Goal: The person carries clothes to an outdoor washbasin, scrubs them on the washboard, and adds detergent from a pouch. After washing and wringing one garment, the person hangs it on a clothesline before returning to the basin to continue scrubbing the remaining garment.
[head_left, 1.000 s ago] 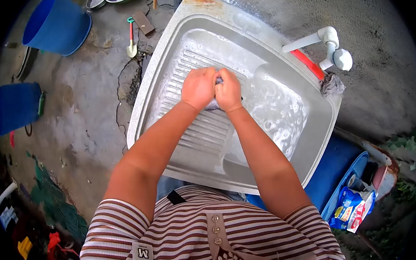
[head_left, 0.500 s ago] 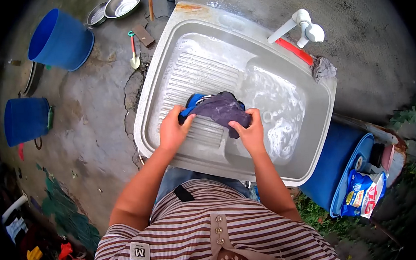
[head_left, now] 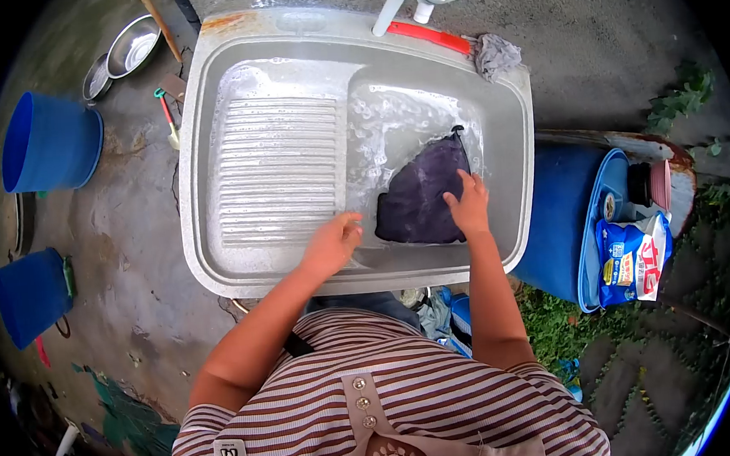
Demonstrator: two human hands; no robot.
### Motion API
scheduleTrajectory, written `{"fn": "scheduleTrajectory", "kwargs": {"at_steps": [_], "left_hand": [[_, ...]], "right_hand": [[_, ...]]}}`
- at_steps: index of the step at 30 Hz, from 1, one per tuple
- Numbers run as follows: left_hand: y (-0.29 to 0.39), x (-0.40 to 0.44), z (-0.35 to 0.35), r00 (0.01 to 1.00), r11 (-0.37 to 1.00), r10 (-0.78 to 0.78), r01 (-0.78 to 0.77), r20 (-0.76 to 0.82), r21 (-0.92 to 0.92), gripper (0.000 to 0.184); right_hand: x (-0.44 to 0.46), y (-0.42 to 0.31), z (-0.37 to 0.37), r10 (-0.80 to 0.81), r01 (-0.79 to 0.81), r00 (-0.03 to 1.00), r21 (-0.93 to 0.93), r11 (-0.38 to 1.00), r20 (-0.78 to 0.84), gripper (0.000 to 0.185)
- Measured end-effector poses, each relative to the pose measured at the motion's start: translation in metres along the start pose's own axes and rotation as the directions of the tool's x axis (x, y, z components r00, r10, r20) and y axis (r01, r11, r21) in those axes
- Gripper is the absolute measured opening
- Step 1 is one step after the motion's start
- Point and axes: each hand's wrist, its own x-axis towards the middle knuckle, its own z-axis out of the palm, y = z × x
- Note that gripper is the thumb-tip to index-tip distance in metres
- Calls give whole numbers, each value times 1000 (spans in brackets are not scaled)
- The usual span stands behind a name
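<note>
A dark purple cloth (head_left: 420, 193) lies spread in the soapy water of the sink's (head_left: 195, 238) right basin. Over its right edge is my right hand (head_left: 469, 205), open with the fingers apart; whether the fingertips touch the fabric I cannot tell. My left hand (head_left: 334, 243) is beside the ridged washboard (head_left: 278, 171), left of the cloth. Its fingers are loosely bent and apart, holding nothing. Suds float around the cloth, and the washboard looks wet.
A white tap (head_left: 401, 0), a red-handled tool (head_left: 430, 37) and a grey rag (head_left: 497, 56) are at the sink's back edge. A blue barrel (head_left: 558, 216) carrying a detergent bag (head_left: 633, 260) stands right. Blue buckets (head_left: 59, 142) and metal bowls (head_left: 134, 46) are left.
The cloth has left both hands and gone from above the washboard into the right basin, where it is spread out. My view has shifted right, and both hands have opened.
</note>
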Motion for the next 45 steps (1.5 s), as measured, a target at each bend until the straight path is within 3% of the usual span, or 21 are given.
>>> {"fn": "scheduleTrajectory", "kwargs": {"at_steps": [3,6,11,14,15,16,18,19,21,25,27,28,30,32,33,35,36,37,39,43,45], "left_hand": [[-16,-4,-9,996,985,-51,62,74,-163,31],[0,-6,-18,976,956,-164,193,143,-222,31],[2,-5,-20,976,961,-159,188,152,-203,30],[3,-5,-23,973,950,-167,201,157,-240,30],[2,-7,-27,971,945,-170,208,167,-250,30],[4,-9,-32,973,946,-164,202,162,-253,30],[6,-12,-41,974,940,-192,219,124,-262,30],[5,-11,-43,975,939,-187,213,118,-269,30],[3,-3,-49,968,900,-212,247,136,-358,39],[62,19,-45,967,816,-222,256,128,-518,54],[89,39,-43,924,529,-370,291,92,-797,65],[101,46,-53,925,529,-371,280,78,-801,65],[118,61,-75,916,377,-387,262,106,-888,59],[75,82,-103,990,785,-135,78,-47,-615,46],[61,89,-119,988,789,-141,75,-61,-610,46],[36,91,-140,823,999,6,26,-568,48,31],[25,89,-141,821,998,-2,41,-571,55,31],[16,84,-139,789,972,175,-45,-589,230,25],[4,72,-125,685,852,479,-211,-549,479,18],[-4,18,-87,703,802,502,-162,-503,574,11],[-18,14,-81,686,550,671,-206,-281,810,3]], "right_hand": [[-5,-10,57,89,-101,892,3,995,444,99],[-15,-70,69,214,-6,703,-295,956,678,110],[-7,-60,71,84,175,710,-291,940,699,100],[-6,-18,91,-37,184,874,-259,948,484,48],[0,-14,80,-39,186,875,-261,947,482,48],[12,-13,63,50,-34,901,-46,998,430,39],[29,-18,18,204,-354,904,390,850,376,32],[32,-29,-14,264,-443,891,575,688,371,31],[25,-62,-74,99,-357,934,876,324,344,30],[15,-126,-136,-93,-359,916,902,238,389,30],[9,-158,-139,-360,-343,872,939,38,333,31],[13,-171,-135,-503,-405,796,914,-25,338,35],[24,-195,-117,-489,-324,796,933,153,357,36],[58,-205,-75,-481,-79,806,869,488,344,41],[74,-205,-39,-441,41,849,796,604,291,47],[77,-244,-19,-415,-84,835,829,552,361,48],[73,-262,11,-445,124,871,783,610,209,42],[60,-273,43,-446,113,868,789,604,217,42],[29,-285,88,-594,606,793,279,745,-136,36],[-46,-265,89,-588,631,771,416,654,-245,26],[-31,-256,94,-646,689,722,352,634,-250,23]]}}
